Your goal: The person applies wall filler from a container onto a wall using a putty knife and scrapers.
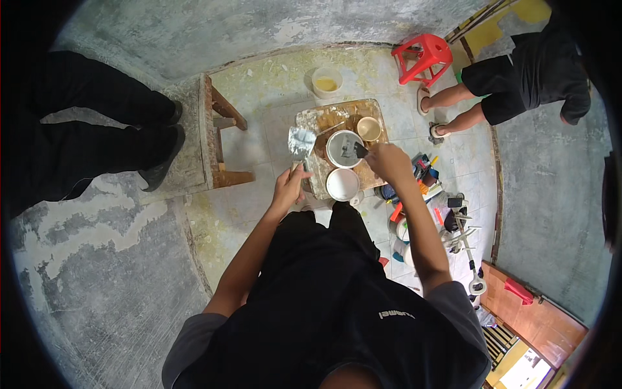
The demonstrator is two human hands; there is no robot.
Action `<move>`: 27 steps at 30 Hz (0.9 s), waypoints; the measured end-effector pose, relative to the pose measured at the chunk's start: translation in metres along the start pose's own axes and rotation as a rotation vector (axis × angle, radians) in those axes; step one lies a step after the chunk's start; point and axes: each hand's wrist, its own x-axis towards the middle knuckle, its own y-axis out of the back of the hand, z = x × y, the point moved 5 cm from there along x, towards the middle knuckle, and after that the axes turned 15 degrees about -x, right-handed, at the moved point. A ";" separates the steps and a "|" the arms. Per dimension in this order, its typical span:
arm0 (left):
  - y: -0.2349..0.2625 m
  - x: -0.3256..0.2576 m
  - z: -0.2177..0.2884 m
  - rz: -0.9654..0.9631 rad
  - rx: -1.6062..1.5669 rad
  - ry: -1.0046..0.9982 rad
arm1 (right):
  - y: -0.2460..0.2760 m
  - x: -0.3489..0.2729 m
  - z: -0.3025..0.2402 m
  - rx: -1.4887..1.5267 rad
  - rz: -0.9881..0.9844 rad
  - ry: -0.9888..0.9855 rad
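Observation:
My left hand [287,190] is closed on the handle of a wide flat scraper [302,140], whose blade carries pale grey smears. My right hand [390,163] grips a small dark putty knife [360,150], its tip over or in a white tub [345,165]; how deep it reaches I cannot tell. Grey paste shows inside that tub. Just nearer to me stands a second tub [343,185] with white contents. A beige cup [369,129] is beyond my right hand. All three containers rest on a paint-stained wooden stool [310,118].
A whitish bucket [326,81] with yellowish contents stands beyond the stool. Assorted tools [427,178] lie on the floor to the right. A wooden bench [208,139] bears a standing person at left; another person [518,78] stands near a red plastic stool [424,57] at far right.

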 end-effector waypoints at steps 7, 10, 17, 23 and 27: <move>-0.037 0.038 0.001 -0.049 -0.129 -0.022 | -0.030 0.058 -0.024 -0.262 -0.062 0.216; -0.048 0.047 -0.001 -0.058 -0.162 -0.015 | -0.045 0.060 -0.030 -0.236 -0.041 0.286; -0.050 0.053 -0.004 -0.093 -0.131 0.011 | -0.049 0.066 -0.028 -0.103 -0.042 0.341; -0.058 0.049 0.009 -0.119 -0.085 0.052 | -0.047 0.063 -0.011 0.172 -0.037 0.369; -0.067 0.044 0.016 -0.110 -0.039 0.047 | -0.042 0.060 -0.006 0.201 -0.085 0.322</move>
